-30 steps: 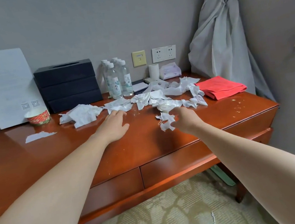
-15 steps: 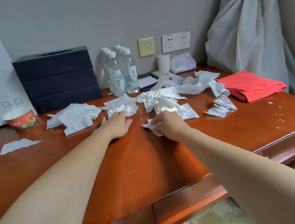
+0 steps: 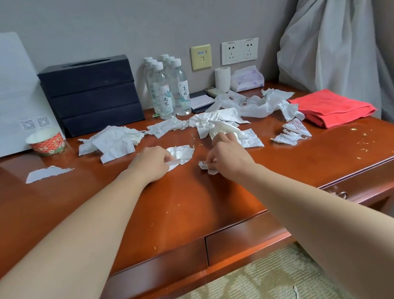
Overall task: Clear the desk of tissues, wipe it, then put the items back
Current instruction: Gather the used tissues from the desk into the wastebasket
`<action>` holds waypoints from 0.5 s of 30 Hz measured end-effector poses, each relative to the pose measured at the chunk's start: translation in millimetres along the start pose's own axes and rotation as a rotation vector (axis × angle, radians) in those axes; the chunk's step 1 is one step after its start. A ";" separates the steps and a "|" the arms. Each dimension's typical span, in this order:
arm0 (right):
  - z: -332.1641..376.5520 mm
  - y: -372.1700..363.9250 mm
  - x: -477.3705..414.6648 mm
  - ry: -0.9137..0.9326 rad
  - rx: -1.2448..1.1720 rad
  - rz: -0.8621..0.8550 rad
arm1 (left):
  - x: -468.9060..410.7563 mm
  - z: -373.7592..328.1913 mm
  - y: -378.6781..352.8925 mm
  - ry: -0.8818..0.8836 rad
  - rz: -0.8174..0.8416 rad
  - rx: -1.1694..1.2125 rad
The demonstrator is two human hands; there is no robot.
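Both bare forearms reach forward from the lower corners and converge towards the middle, palms down. The left hand (image 3: 151, 164) lies knuckles up, its fingers (image 3: 166, 156) curled onto the near edge of a crumpled white paper tissue (image 3: 183, 152). The right hand (image 3: 230, 157), near it but apart, bends at the wrist with fingers curled, pinching a small torn white tissue scrap (image 3: 206, 167)

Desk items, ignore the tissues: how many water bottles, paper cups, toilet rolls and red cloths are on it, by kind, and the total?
Water bottles: 6
Paper cup: 1
Toilet roll: 1
Folded red cloth: 1
Total: 9
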State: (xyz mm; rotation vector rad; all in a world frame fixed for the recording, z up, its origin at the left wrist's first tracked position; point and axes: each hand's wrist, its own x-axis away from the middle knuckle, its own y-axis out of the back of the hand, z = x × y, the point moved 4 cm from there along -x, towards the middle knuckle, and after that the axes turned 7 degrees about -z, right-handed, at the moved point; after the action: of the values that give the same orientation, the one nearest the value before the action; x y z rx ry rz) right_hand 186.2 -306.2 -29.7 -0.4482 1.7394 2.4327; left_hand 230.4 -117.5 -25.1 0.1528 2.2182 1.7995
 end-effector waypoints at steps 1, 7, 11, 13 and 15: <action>-2.9 2.3 0.9 0.007 0.007 0.016 | 5.9 0.2 1.5 -0.004 0.010 0.006; -23.7 3.8 1.6 -0.057 -0.146 0.140 | 19.9 -5.6 3.2 -0.024 0.017 -0.028; -23.6 5.3 -0.5 -0.040 -0.217 0.168 | 16.0 -6.2 4.5 -0.036 0.016 -0.049; -20.4 8.1 -1.1 -0.024 -0.192 0.182 | 14.6 -5.0 5.5 -0.041 0.017 -0.043; -15.7 11.5 -1.7 0.015 -0.083 0.172 | 14.9 -3.1 6.1 -0.043 0.015 -0.036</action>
State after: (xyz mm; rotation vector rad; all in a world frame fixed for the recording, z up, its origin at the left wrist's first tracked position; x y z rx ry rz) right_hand 187.4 -324.7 -23.4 -0.3383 1.7556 2.6342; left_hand 214.7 -115.3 -20.8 0.1999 2.1592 1.8255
